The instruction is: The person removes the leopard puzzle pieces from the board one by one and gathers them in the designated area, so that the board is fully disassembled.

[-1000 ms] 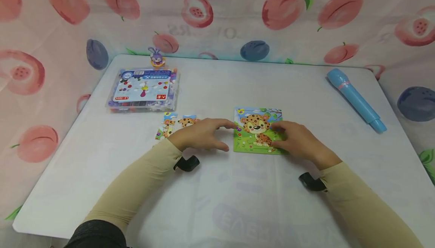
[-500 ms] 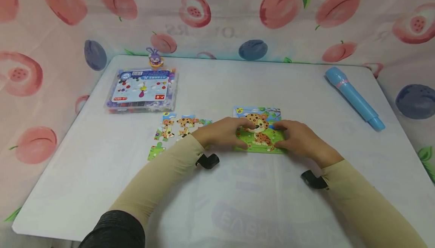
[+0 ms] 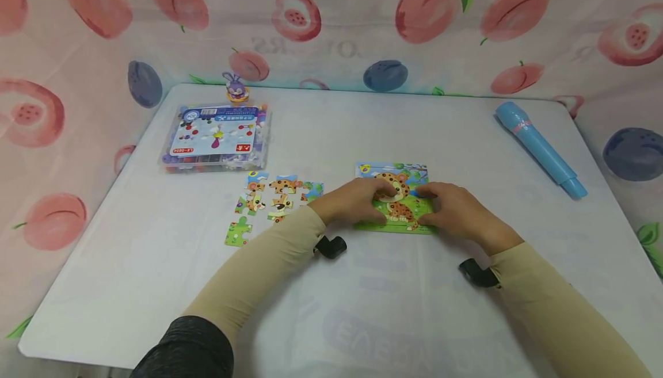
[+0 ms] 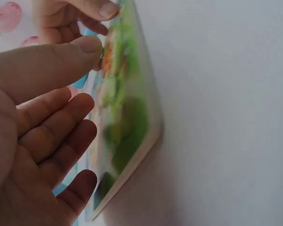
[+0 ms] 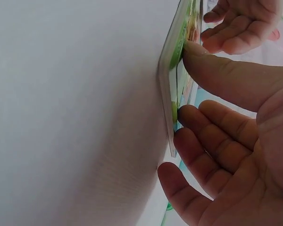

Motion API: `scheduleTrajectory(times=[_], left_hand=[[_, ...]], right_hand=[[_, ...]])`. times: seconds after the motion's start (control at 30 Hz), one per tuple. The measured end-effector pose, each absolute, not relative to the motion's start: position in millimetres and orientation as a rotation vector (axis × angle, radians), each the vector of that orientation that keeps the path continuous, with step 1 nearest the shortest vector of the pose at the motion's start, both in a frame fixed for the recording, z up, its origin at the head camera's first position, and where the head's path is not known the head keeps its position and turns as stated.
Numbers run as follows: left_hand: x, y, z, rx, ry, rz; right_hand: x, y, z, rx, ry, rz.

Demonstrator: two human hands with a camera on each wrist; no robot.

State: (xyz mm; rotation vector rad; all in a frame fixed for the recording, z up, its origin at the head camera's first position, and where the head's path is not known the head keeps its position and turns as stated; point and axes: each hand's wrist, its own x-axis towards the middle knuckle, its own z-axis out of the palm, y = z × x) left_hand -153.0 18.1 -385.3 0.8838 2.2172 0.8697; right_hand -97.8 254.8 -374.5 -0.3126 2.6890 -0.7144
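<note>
A leopard jigsaw puzzle lies on the white table between the two hands, its spotted cub on green grass partly covered. My left hand reaches over the puzzle's left half, thumb and fingers spread apart. In the left wrist view, the left thumb is right at the picture's surface, with the other fingers loosely bent. My right hand is at the puzzle's right side. The right wrist view has its thumb on the picture and its relaxed fingertips at the board's edge.
Several loose puzzle pieces lie left of the board, beside the left forearm. A clear plastic case of small colourful parts stands behind them, with a purple rabbit figure at its back. A blue microphone-shaped toy lies far right.
The left hand has moved right from beside the puzzle to over its left half, uncovering more loose pieces. The right hand stays nearly still at the puzzle's right side.
</note>
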Motion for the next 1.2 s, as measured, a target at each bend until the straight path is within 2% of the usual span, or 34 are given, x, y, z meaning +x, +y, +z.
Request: scheduleTrajectory(times=[1.2], left_hand=[[-151, 31, -393, 0.988, 2.367, 0.782]], right_hand=[[-98, 255, -376, -0.338, 2.712, -0.691]])
